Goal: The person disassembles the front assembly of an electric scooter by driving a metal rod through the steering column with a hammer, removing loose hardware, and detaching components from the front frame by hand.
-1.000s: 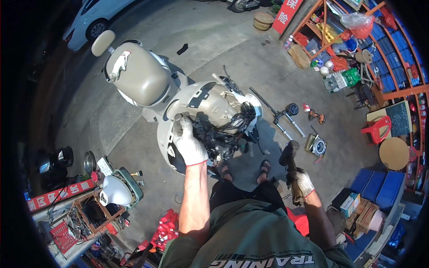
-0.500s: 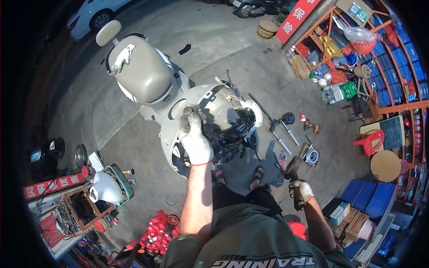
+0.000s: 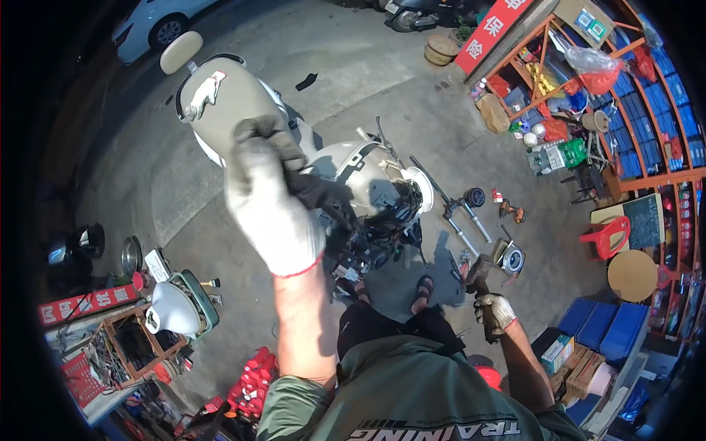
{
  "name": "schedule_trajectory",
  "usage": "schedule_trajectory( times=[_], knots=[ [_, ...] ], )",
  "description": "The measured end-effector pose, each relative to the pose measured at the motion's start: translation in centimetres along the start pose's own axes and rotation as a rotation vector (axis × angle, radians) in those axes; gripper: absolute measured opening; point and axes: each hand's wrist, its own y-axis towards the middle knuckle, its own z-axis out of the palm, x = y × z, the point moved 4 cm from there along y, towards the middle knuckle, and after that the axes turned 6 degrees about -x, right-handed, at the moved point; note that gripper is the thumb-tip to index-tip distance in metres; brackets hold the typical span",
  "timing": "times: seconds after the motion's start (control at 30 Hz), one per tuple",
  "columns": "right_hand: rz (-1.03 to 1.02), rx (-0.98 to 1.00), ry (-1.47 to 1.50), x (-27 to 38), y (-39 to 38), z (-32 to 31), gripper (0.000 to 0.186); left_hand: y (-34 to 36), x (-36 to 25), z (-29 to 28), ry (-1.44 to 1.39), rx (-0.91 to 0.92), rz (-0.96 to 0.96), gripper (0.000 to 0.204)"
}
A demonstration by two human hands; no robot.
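Observation:
My left hand (image 3: 272, 191), in a dirty white glove, is raised above the dismantled cream scooter (image 3: 349, 165), fingers curled, their tips dark. Whether they hold something cannot be made out against the dark parts behind. Exposed black wiring and metal parts (image 3: 371, 246) lie beyond and below it. A spare white glove (image 3: 204, 95) lies on the seat (image 3: 235, 110). My gloved right hand (image 3: 497, 314) is closed round a long dark hammer (image 3: 482, 270), held head upward at my right side.
A fork (image 3: 467, 220), drill (image 3: 512, 210) and wheel hub (image 3: 512, 259) lie on the floor. At right stand a red stool (image 3: 604, 239), blue bins (image 3: 618, 331) and orange shelving (image 3: 662, 176). A cluttered bench (image 3: 129, 360) is lower left, a white car (image 3: 140, 37) upper left.
My left hand has risen from the scooter's front, moving left and up toward me, and looks much larger. My right hand with the hammer has moved slightly down and stays closed.

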Motion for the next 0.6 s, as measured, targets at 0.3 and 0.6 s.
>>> schedule_trajectory(
  times=[0.3, 0.6],
  knots=[
    [0.028, 0.064, -0.153, 1.0, 2.5, -4.2, 0.021, -0.6, -8.3, -0.3, -0.594, 0.262, -0.1, 0.033],
    [0.113, 0.223, -0.292, 3.0, 13.2, -12.5, 0.014, -13.3, -4.6, 6.0, -0.283, 0.254, -0.028, 0.034]
  ],
)
